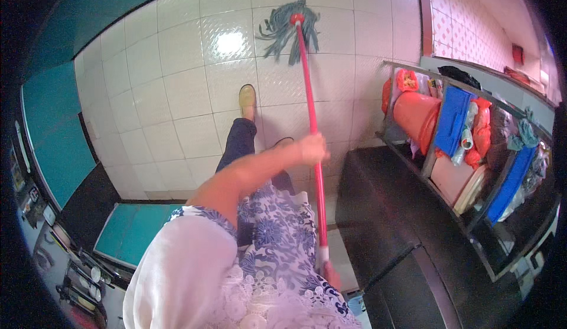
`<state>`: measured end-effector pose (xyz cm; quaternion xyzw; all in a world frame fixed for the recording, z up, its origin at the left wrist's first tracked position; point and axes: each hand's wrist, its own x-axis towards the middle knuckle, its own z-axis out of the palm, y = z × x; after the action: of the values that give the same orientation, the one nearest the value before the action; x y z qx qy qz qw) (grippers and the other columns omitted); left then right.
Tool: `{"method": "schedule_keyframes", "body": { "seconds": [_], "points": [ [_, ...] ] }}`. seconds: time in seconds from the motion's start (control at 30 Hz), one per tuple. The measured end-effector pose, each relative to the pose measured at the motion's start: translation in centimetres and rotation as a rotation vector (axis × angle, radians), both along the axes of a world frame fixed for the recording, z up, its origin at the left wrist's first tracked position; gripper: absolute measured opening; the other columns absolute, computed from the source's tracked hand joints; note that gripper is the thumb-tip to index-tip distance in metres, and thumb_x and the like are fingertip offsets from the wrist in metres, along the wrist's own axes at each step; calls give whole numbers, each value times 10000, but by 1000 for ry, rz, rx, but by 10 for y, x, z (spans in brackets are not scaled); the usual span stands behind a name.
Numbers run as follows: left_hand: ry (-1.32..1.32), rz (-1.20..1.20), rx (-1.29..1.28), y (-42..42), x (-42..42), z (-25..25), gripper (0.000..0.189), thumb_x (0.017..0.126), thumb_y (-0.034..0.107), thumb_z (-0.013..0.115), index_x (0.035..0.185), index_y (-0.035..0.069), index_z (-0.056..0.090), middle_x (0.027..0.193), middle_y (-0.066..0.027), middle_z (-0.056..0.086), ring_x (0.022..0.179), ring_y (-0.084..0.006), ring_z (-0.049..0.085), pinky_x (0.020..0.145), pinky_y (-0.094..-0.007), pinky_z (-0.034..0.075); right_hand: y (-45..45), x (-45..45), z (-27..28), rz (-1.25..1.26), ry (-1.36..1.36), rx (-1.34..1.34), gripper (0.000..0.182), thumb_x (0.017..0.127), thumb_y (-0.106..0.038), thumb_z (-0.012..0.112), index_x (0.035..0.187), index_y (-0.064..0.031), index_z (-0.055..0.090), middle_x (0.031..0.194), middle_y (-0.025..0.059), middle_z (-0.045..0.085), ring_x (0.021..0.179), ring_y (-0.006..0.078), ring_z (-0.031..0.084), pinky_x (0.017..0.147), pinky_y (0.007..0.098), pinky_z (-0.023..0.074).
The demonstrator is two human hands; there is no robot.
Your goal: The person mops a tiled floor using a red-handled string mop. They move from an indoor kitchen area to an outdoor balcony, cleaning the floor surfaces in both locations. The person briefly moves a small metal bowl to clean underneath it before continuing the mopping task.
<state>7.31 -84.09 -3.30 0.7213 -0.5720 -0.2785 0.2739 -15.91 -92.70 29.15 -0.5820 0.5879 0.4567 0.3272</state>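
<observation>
A string mop [290, 30] with grey-blue strands and a red pole lies spread on the tiled floor at the top middle. My left hand [313, 148] is closed around the middle of the pole, with the arm reaching across my front. Near the pole's white lower end, my right hand [331, 276] grips it close to my body, partly hidden by my patterned clothing. Beyond my left hand, a shoe [247, 96] stands on the tiles, left of the pole; my other foot is mostly hidden behind the forearm.
To the right stands a metal rack [436, 152] with a red bucket [414, 114], blue baskets [452, 118] and plastic bags. A dark cabinet [376, 196] lies beside the pole. Teal cabinets [55, 125] line the left, beside a counter with kitchen items.
</observation>
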Motion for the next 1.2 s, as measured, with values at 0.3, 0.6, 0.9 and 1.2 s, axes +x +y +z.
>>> {"method": "schedule_keyframes", "body": {
  "seconds": [0.3,0.6,0.9,1.2],
  "points": [
    [-641,187,221,-59,181,-73,123,768,236,562,826,220,670,874,-23,623,969,-222,557,929,-455,349,17,147,-86,-614,-588,99,354,928,-369,440,949,-30,543,518,-46,358,371,42,291,337,212,205],
    [-119,-469,38,-94,-159,18,118,666,205,619,561,152,610,563,-32,608,574,-200,617,545,-414,417,-15,-150,57,-564,57,-292,504,851,-513,476,788,-15,519,624,70,478,624,151,444,495,367,379],
    [168,-418,63,-86,-237,44,79,674,207,635,706,136,623,677,-50,649,686,-229,643,694,-395,445,-53,-234,95,157,-78,-175,424,881,-412,467,748,-19,554,559,120,527,455,215,500,429,378,368],
    [-462,-213,365,-6,22,-66,68,694,161,614,723,130,667,685,-70,639,680,-255,642,575,-388,510,12,-75,-109,34,-560,-60,379,937,-312,392,865,37,520,675,120,507,596,185,513,532,333,424]
  ]
}}
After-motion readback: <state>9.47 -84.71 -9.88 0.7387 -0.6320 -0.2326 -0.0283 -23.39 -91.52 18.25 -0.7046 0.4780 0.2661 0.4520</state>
